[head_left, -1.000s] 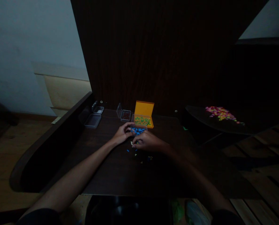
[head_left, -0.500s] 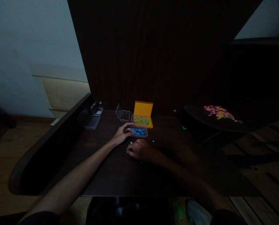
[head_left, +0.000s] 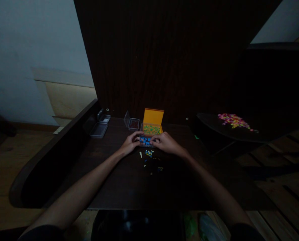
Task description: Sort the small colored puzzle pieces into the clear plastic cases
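Observation:
A small clear box of blue pieces [head_left: 145, 140] sits on the dark table [head_left: 129, 180], just in front of an open orange box [head_left: 153, 122] filled with green and yellow pieces. My left hand [head_left: 131, 142] rests against the clear box's left side, fingers curled on its edge. My right hand [head_left: 166, 142] reaches over its right side, fingers bent toward the blue pieces; what they pinch, if anything, is too dark to see. Loose small coloured pieces [head_left: 149, 158] lie scattered just below both hands.
An open clear case with dark red contents [head_left: 132, 123] stands left of the orange box. Two more clear trays [head_left: 99, 129] sit at the table's left back corner. A heap of pink and yellow pieces [head_left: 232, 120] lies on a dark surface at the right.
My right hand has moved up from the loose pieces on the table to the right side of the blue box. My left hand has stayed at the box.

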The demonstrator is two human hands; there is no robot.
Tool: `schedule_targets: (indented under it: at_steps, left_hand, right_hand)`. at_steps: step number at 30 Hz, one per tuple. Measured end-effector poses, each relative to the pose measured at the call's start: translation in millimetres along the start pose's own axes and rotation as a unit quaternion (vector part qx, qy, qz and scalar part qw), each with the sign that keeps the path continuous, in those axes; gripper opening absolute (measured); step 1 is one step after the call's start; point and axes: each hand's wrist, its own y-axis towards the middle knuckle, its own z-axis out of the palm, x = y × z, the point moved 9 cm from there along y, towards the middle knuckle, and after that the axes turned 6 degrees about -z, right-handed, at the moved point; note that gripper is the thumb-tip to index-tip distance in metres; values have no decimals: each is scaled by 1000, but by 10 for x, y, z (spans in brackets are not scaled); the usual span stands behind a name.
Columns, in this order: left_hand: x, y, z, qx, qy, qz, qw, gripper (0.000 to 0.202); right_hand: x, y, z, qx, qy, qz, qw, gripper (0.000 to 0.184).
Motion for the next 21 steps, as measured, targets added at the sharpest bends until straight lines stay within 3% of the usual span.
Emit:
schedule_targets:
  at_steps: [4,11,21]
  left_hand:
    - [-10,-4,8,0,7,-1,1000,56]
    - [4,-1,8,1,9,-5,1000,57]
    - [1,-5,8,0,1,-8,1000,58]
  right_hand:
    - [-153,27,102,45,11,21,999,14]
    - [-213,99,201,45,-11,16,999,14]
    - [-111,-78,-90,11,27,-11,1000,20]
